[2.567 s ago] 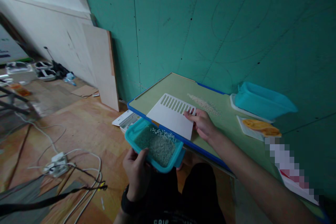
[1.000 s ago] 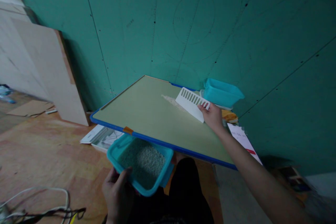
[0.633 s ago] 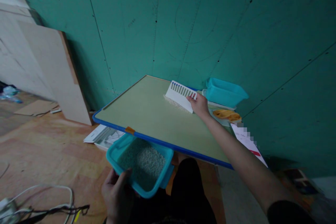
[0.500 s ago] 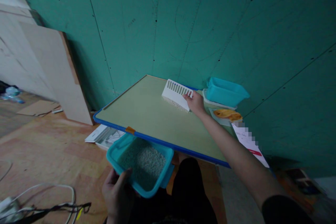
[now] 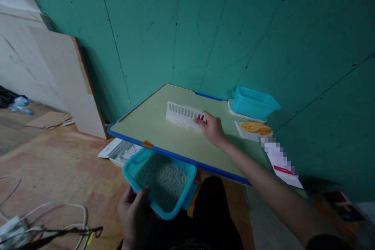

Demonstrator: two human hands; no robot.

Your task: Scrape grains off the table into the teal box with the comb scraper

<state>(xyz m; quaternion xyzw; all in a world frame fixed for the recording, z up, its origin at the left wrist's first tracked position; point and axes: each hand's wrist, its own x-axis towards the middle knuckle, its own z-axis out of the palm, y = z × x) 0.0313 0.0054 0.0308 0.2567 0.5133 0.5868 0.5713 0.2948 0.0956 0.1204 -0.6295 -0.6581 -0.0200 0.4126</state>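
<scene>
Two tubs: left hand (image 5: pixel 135 218) grips one (image 5: pixel 160 181) w/ grains below surface (image 5: pixel 152 125) edge; right hand (image 5: pixel 211 128) holds scraper (image 5: pixel 183 114) mid-surface, room around.

Workshop: bare green wallboard (image 5: pixel 234 27), loose cables (image 5: pixel 52 218)

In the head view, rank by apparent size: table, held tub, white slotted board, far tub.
1. Table.
2. Held tub, in the left hand, though nearness to the camera enlarges it.
3. Far tub and white slotted board look alike; unranked.
</scene>
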